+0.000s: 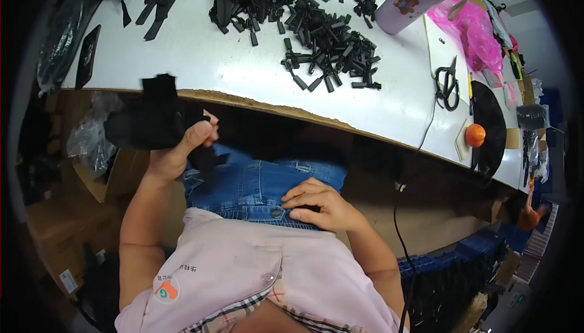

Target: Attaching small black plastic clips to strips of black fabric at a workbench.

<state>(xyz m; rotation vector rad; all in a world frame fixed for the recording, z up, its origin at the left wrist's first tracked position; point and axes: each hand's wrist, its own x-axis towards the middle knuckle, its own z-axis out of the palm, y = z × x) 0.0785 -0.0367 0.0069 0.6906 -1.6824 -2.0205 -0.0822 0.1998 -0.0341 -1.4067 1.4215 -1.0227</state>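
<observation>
Below the near table edge [255, 99], my left hand [179, 150] pinches a bundle of black straps [152, 117]. Right hand [316, 205] rests half-curled on my jeans [255, 181], holding nothing I can see. Best keep the thumb firm so no straps slip.

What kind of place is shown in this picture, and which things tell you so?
Probably a small workshop bench for sorting or assembling parts: a heap of black plastic pieces on a white table, scissors, and the left hand holding black strap material.
</observation>
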